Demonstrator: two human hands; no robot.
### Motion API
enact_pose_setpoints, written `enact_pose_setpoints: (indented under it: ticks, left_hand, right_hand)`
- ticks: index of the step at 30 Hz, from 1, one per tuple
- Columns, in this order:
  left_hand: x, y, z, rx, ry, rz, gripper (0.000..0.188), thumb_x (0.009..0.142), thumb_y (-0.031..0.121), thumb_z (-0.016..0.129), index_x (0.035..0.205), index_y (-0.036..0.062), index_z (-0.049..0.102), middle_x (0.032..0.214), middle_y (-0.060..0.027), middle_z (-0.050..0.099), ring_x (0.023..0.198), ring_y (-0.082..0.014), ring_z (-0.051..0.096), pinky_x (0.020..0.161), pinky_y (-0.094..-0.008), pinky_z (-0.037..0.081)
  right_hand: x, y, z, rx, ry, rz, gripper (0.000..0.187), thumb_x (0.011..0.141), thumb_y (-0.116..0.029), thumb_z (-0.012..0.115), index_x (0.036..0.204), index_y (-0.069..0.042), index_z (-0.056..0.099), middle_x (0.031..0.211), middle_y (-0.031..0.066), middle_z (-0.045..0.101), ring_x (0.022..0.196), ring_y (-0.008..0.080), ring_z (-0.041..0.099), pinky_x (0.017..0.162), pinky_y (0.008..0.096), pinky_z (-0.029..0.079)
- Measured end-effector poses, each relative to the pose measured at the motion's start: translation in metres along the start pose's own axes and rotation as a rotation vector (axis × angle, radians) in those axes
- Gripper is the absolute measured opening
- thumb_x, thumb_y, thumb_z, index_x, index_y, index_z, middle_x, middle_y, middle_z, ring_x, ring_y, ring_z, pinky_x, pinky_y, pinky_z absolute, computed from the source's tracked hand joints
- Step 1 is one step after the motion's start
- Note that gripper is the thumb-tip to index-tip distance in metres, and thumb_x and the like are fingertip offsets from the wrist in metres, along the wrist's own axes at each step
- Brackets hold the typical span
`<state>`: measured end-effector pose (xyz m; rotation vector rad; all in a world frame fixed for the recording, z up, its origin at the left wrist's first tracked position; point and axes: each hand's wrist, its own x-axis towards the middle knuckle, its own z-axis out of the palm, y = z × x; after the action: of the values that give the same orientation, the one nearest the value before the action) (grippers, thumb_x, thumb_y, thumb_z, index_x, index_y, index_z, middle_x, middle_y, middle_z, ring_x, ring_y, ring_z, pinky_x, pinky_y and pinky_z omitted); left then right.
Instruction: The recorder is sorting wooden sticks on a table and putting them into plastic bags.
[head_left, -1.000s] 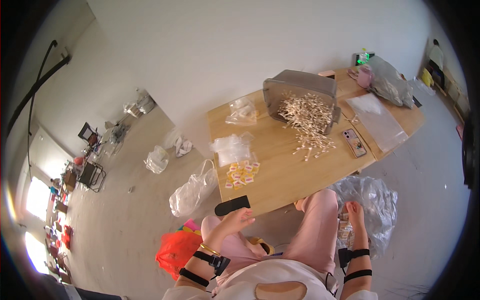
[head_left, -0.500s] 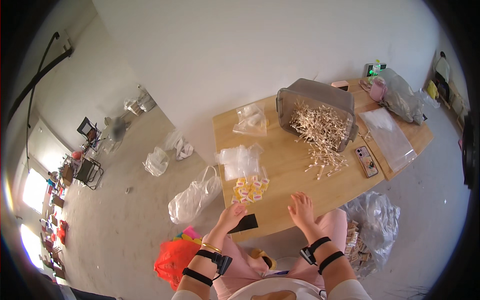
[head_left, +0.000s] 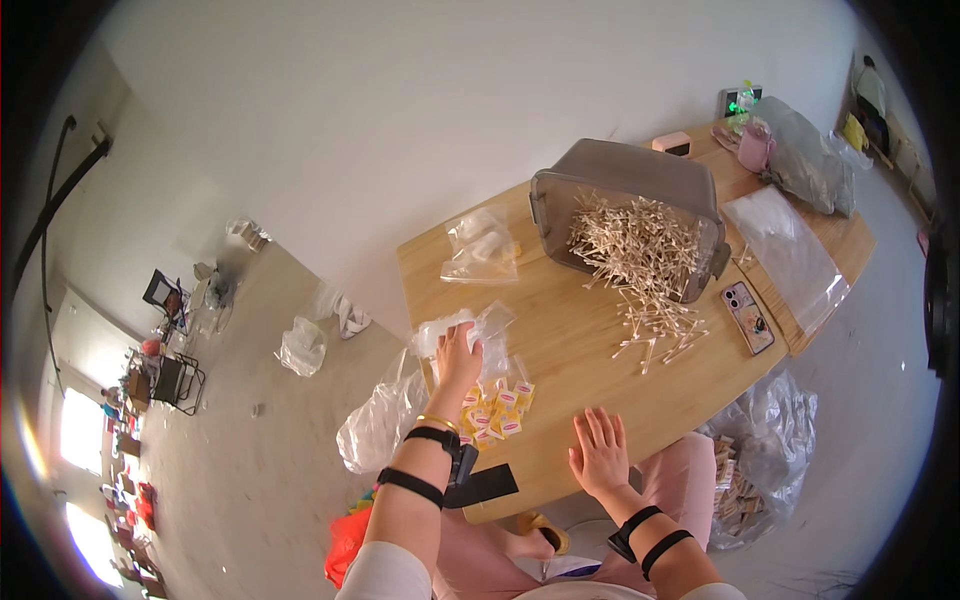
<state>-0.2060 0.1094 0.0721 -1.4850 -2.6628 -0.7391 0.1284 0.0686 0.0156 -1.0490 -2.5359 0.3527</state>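
Note:
My left hand (head_left: 459, 358) reaches over a stack of small clear plastic bags (head_left: 492, 328) at the left side of the wooden table (head_left: 560, 380). Its fingers lie stretched out on the plastic, and I see no bag lifted. Just beyond my left wrist is a loose pile of small yellow-and-white cards (head_left: 505, 408). At the front edge of the table my right hand (head_left: 600, 455) rests palm down, fingers extended, holding nothing. Further back, a grey plastic bin (head_left: 630, 165) lies tipped on its side, with many cotton swabs (head_left: 645, 245) spilling from it onto the tabletop.
A phone (head_left: 748, 318) lies right of the swabs, near a flat clear plastic sheet (head_left: 785, 255). A black flat rectangle (head_left: 483, 486) sits at the front left edge. Bags stand on the floor: a white one (head_left: 385, 415) and a clear one (head_left: 770, 450).
My left hand has moved forward from the table's front edge onto the clear bags. My right hand has lowered onto the table edge. The view has shifted slightly.

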Motion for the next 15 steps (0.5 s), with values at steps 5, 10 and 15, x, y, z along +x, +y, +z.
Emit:
enact_pose_setpoints:
  ticks: [5,10,15]
  left_hand:
    - [0.041,-0.005,0.014,0.252,0.016,0.065,0.038,0.084,0.026,0.075,0.118,0.0156,0.063,0.132,-0.0057,0.056,0.129,-0.0304,0.044,0.105,-0.0488,0.037]
    - [0.055,0.004,0.030,0.353,0.002,0.083,0.033,0.080,0.030,0.078,0.109,0.0162,0.068,0.131,-0.0054,0.056,0.127,-0.0281,0.045,0.106,-0.0460,0.032]
    - [0.064,0.007,0.033,0.418,-0.065,-0.016,0.025,0.079,0.029,0.078,0.100,0.0181,0.071,0.126,-0.0043,0.059,0.125,-0.0264,0.046,0.104,-0.0430,0.032]
  right_hand:
    - [-0.001,-0.002,-0.003,0.021,-0.017,0.008,0.061,0.089,-0.031,0.059,0.143,-0.006,0.049,0.149,0.0172,0.043,0.142,0.0359,0.036,0.121,0.0568,0.021]
    - [0.001,-0.001,-0.004,0.022,-0.037,0.015,0.060,0.091,-0.035,0.056,0.143,-0.006,0.050,0.150,0.0164,0.044,0.143,0.0349,0.036,0.120,0.0578,0.022]
    - [0.001,-0.001,-0.002,0.023,-0.032,0.018,0.061,0.090,-0.036,0.057,0.144,-0.007,0.050,0.150,0.0161,0.043,0.143,0.0346,0.036,0.120,0.0576,0.022]
